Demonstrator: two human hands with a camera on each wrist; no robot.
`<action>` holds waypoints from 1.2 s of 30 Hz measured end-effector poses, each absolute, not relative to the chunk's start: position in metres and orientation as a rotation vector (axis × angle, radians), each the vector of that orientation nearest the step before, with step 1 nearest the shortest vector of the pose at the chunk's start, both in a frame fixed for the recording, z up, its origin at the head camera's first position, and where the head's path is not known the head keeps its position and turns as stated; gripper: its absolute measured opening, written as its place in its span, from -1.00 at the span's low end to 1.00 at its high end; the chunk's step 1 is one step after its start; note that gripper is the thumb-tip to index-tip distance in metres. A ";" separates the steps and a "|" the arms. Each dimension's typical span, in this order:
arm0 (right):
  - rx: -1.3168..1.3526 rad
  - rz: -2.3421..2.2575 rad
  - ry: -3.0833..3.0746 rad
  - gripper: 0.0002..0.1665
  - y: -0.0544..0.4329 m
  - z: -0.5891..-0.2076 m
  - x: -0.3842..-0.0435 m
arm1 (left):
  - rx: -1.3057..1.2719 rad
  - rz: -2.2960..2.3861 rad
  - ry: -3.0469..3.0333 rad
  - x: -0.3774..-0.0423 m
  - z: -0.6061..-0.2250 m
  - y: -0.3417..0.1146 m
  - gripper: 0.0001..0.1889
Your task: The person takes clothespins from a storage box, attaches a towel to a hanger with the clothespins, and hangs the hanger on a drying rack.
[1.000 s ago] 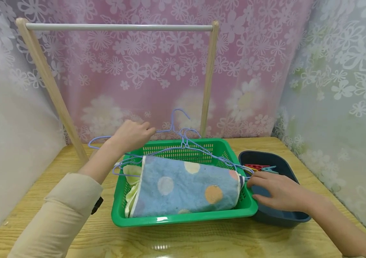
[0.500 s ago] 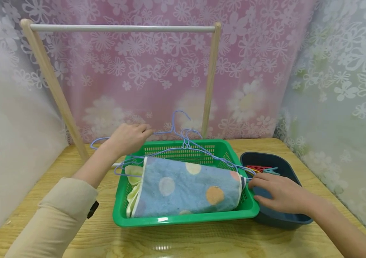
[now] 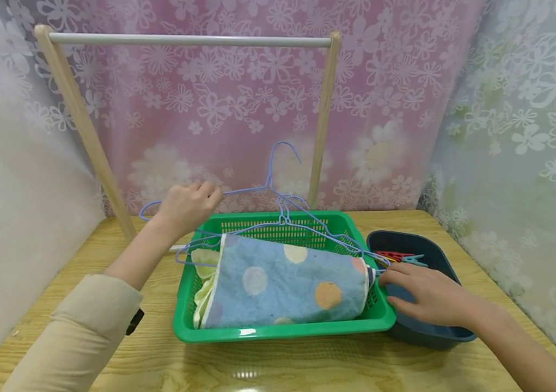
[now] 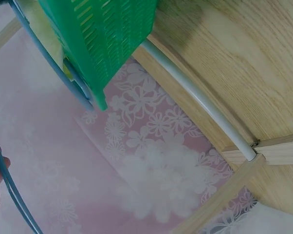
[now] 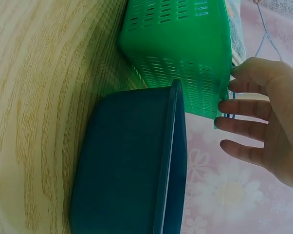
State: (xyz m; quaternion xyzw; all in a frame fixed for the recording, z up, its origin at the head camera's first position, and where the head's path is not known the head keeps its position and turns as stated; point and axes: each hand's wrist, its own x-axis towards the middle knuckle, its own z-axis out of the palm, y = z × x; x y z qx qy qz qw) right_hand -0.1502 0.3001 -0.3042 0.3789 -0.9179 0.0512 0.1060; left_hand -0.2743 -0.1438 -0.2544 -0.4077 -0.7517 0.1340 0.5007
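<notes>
In the head view my left hand [image 3: 189, 207] grips the left shoulder of a blue clothes hanger [image 3: 245, 190], whose hook stands above the basket's back rim. My left wrist view catches only a sliver of fingers beside the hanger [image 4: 10, 183]. Other blue hangers [image 3: 285, 220] lie in the green basket [image 3: 282, 329]. A blue polka-dot towel [image 3: 282, 283] covers its front, with a pale yellow cloth [image 3: 203, 299] on the left. My right hand [image 3: 427, 291] is at the basket's right rim; in the right wrist view its fingers [image 5: 244, 127] are extended, tips right at the rim.
A dark blue bin [image 3: 417, 236] with red, yellow and light-blue clothespins [image 3: 395, 256] stands right of the basket, under my right hand. Behind the basket rises a wooden rack with a white top bar [image 3: 189, 40]. Flowered curtains [image 3: 238, 120] enclose the wooden table [image 3: 130, 343].
My left hand has shifted slightly up and left. The gripped hanger's hook has risen away from the other hangers. My right hand stays at the basket's right rim.
</notes>
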 end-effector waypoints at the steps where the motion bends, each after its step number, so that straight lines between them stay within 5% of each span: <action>1: 1.114 0.150 -2.704 -0.70 0.300 -0.304 -0.150 | -0.984 0.316 -1.776 -0.275 -0.254 -0.144 -0.91; 36: 1.160 0.174 -2.600 -0.63 0.297 -0.305 -0.157 | -0.620 0.112 -1.472 -0.259 -0.216 -0.133 -0.71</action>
